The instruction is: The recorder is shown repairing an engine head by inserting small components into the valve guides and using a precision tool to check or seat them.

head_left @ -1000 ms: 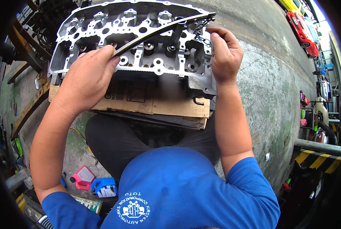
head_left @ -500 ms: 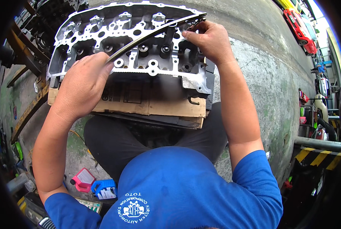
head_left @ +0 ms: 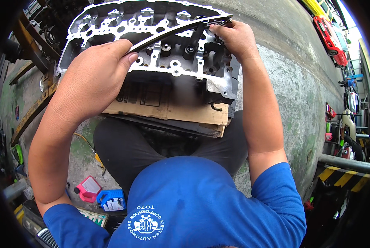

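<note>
A grey metal engine cylinder head [head_left: 110,20] lies on flattened cardboard [head_left: 164,105] on the concrete ground in front of me. A long, thin, curved dark strip [head_left: 172,29] spans diagonally across it. My left hand [head_left: 90,78] pinches the strip's lower left end over the near edge of the cylinder head. My right hand [head_left: 234,39] grips the strip's upper right end at the head's far right corner. Both forearms reach in from below, over my dark trousers and blue shirt.
A pink container [head_left: 87,188] and a blue one [head_left: 111,200] stand on the ground at lower left. Wooden beams [head_left: 32,111] lie to the left. A grey pipe [head_left: 344,162] and yellow-black striped barrier [head_left: 342,177] are at right, with parked vehicles [head_left: 327,35] beyond.
My right hand has moved up and left along the cylinder head's right end, still on the strip. My left hand has stayed at the strip's lower end.
</note>
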`<state>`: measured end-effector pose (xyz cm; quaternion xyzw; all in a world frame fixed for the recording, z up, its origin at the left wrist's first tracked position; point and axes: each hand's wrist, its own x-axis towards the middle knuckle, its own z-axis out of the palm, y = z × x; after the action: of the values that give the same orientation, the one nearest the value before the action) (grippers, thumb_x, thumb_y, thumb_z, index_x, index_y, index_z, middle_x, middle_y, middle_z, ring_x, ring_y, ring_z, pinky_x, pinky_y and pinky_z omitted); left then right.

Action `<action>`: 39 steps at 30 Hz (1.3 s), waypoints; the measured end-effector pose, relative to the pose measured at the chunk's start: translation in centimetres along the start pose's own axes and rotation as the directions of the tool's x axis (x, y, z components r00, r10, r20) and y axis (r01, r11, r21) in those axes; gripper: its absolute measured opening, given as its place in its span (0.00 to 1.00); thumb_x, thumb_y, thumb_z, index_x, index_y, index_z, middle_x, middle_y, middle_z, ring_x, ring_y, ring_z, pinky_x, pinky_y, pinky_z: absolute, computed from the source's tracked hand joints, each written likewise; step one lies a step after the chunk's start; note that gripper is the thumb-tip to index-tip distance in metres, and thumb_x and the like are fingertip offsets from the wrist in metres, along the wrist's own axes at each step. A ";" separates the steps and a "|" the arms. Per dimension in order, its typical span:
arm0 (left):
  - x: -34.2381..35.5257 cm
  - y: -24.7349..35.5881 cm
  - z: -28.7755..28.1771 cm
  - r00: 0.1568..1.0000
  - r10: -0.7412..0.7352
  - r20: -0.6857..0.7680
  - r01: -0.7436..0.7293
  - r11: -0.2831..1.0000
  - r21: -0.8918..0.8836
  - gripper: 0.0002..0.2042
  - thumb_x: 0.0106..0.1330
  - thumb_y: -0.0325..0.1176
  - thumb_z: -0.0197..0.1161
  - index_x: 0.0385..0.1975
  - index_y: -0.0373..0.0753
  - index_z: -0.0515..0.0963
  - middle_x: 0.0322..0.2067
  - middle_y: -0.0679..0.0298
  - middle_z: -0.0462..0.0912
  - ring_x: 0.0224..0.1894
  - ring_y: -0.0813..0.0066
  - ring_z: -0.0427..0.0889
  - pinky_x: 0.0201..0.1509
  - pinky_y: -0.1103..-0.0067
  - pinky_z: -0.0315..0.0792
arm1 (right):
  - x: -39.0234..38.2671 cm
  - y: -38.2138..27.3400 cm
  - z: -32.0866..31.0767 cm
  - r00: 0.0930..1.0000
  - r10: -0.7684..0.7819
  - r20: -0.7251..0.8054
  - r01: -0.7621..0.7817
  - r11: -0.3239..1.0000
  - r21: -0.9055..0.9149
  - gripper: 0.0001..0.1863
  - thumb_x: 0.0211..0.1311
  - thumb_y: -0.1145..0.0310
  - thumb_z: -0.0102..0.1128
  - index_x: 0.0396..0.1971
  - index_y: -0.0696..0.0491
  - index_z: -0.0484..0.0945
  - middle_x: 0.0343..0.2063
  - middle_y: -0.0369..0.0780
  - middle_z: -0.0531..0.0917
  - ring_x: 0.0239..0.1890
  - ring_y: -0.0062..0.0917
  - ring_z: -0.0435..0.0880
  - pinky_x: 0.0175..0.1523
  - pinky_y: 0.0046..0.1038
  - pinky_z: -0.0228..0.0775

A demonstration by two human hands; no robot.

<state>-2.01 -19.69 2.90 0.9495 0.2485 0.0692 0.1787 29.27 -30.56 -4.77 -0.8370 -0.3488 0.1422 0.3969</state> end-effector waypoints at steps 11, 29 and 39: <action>-0.4 -0.8 0.1 0.996 -0.076 0.039 0.076 0.997 0.003 0.12 0.78 0.34 0.54 0.36 0.31 0.75 0.28 0.54 0.83 0.33 0.56 0.83 0.40 0.66 0.73 | -4.4 1.9 -3.1 0.958 -0.284 0.048 0.288 0.941 -0.179 0.15 0.58 0.62 0.77 0.33 0.58 0.84 0.20 0.29 0.75 0.26 0.13 0.68 0.31 0.23 0.61; -0.6 -0.1 0.8 1.000 -0.015 -0.009 0.015 0.999 -0.029 0.11 0.77 0.34 0.54 0.35 0.31 0.73 0.29 0.49 0.79 0.35 0.47 0.80 0.40 0.62 0.71 | -2.0 1.6 -2.9 0.974 -0.191 0.125 0.181 0.980 0.088 0.19 0.64 0.65 0.71 0.50 0.60 0.83 0.30 0.29 0.79 0.32 0.12 0.71 0.37 0.19 0.64; -0.3 -0.5 1.2 0.999 -0.007 -0.050 0.007 1.000 -0.006 0.11 0.76 0.35 0.54 0.41 0.31 0.73 0.32 0.46 0.79 0.38 0.43 0.79 0.44 0.60 0.71 | -4.1 2.8 -0.5 0.987 -0.114 -0.112 0.149 0.910 0.386 0.12 0.70 0.67 0.46 0.40 0.56 0.79 0.23 0.26 0.68 0.24 0.10 0.60 0.29 0.19 0.51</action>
<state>-2.26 -19.82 1.62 0.9460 0.2562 0.0930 0.1753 27.90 -34.93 -6.74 -0.7202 -0.3512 0.1455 0.5803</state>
